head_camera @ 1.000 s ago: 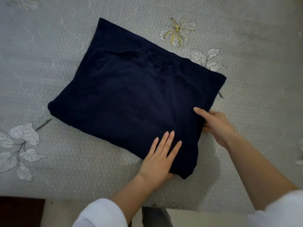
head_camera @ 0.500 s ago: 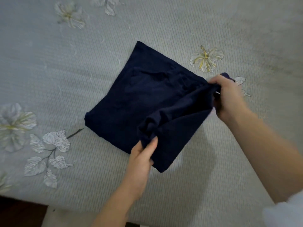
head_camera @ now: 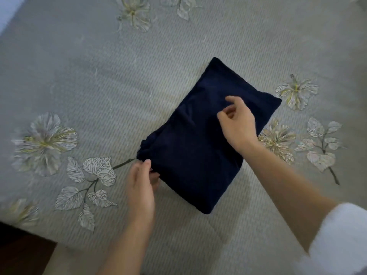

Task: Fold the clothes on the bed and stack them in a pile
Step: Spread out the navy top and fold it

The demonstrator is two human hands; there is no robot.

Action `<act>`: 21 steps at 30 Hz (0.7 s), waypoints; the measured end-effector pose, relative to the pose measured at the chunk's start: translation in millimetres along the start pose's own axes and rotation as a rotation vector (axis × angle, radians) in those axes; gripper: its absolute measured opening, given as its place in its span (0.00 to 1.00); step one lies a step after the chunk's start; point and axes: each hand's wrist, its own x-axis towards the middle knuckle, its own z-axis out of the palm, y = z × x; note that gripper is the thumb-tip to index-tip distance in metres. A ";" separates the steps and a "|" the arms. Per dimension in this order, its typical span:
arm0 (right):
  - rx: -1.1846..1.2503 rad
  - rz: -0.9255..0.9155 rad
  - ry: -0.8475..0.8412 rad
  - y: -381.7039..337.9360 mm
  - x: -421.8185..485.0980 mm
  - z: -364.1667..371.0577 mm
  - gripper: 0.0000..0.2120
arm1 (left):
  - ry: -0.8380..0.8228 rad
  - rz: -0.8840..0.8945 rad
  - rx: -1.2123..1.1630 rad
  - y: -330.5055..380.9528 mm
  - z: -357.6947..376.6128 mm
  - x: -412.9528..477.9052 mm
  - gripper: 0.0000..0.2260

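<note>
garment [head_camera: 198,155]: navy, mid-bed [head_camera: 99,76], now halved since a second ago, right flap laid over. left hand [head_camera: 142,181] pinches near-left corner. right hand [head_camera: 237,124] above top, loosely curled, empty. fold about done; stacking next.
</note>
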 end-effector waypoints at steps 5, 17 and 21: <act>0.012 0.308 0.458 47.6 -17.0 -14.3 0.26 | -0.091 0.080 0.203 -11.4 1.0 -8.5 0.17; 0.519 0.751 -0.309 90.9 -71.7 -70.8 0.06 | 0.139 0.193 0.214 14.6 -7.4 24.3 0.11; 0.671 0.724 -0.152 112.4 -93.9 -79.7 0.17 | 0.138 0.126 0.282 13.5 -39.4 40.4 0.20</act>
